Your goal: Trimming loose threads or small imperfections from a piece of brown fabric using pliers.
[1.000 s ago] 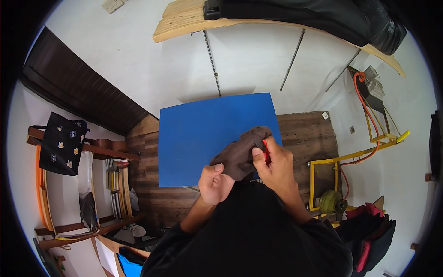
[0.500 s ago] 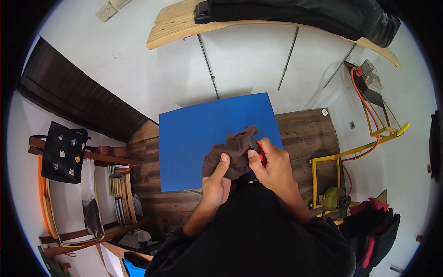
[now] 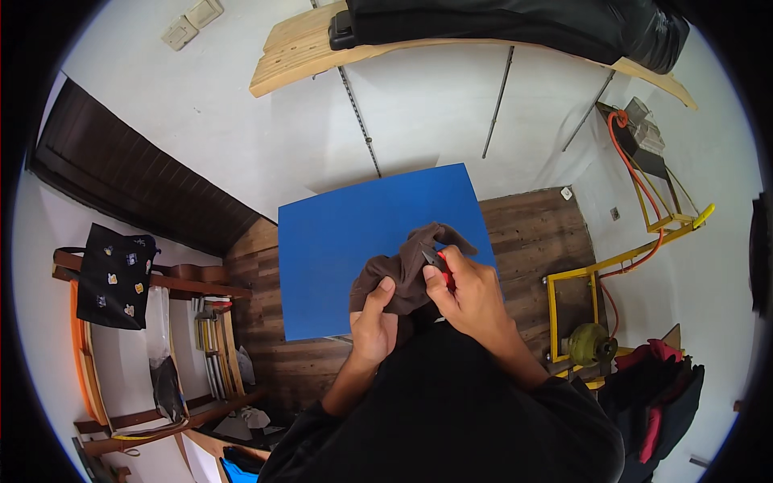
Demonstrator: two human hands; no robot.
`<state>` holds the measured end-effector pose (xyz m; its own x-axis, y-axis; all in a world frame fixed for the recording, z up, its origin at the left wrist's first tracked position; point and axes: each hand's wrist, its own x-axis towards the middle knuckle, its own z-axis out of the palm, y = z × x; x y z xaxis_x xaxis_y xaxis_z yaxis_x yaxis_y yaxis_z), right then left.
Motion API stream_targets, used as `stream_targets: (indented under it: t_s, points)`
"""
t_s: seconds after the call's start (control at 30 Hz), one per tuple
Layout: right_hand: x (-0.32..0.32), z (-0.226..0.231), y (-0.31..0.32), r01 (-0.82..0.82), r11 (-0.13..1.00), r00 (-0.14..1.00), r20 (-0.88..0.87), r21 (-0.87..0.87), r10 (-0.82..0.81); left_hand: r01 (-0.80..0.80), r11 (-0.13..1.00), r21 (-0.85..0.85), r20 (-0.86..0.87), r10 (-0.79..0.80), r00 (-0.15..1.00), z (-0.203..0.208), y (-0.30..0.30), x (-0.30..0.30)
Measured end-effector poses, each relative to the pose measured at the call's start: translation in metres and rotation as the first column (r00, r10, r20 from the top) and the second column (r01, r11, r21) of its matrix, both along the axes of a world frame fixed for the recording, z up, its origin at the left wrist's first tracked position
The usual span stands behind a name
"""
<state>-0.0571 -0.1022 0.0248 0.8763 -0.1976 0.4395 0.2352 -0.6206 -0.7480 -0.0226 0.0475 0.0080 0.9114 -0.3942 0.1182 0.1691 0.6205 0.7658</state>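
A crumpled brown cloth [image 3: 400,275] is bunched up over the near part of a blue tabletop [image 3: 346,241]. My left hand [image 3: 374,328] is closed on its lower left part, the thumb pressing on top. My right hand [image 3: 473,294] grips a pair of small red-handled snips [image 3: 433,258]. Their dark pointed tips lie against the cloth's right side, and the hand hides much of the handles. A loose flap of the cloth curls over beyond the snips.
On the left stands a wooden rack [image 3: 169,278] with a black printed bag [image 3: 117,278] hung on it and books below. A yellow metal frame [image 3: 551,318] with an orange hose is at the right, beside piled dark clothes [image 3: 656,402]. A wooden shelf [image 3: 298,52] spans the far wall.
The brown cloth has been shifted and refolded, its far flap now curling to the right. The snips have moved slightly left with my right hand, their blades showing more.
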Motion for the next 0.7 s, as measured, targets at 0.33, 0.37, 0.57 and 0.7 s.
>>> stream_targets:
  t_s: [0.33,0.37,0.57,0.7]
  points:
    - [0.003,-0.004,-0.003,0.048,0.999,0.999,0.01,-0.006,-0.047,0.018,1.0,-0.019,-0.006,-0.018,1.0,0.003,-0.002,-0.005]
    - [0.002,-0.003,-0.003,0.049,0.999,0.999,0.011,-0.006,-0.049,0.011,1.0,-0.01,-0.017,-0.011,1.0,0.003,-0.002,-0.006]
    - [0.001,-0.001,-0.004,0.033,0.999,0.999,-0.002,-0.016,-0.033,0.011,1.0,-0.027,0.003,-0.01,1.0,-0.003,0.003,-0.005]
    - [0.0,0.0,-0.003,0.043,0.999,0.999,0.012,-0.023,-0.043,0.017,0.998,-0.055,0.069,-0.013,0.998,-0.014,0.007,-0.002]
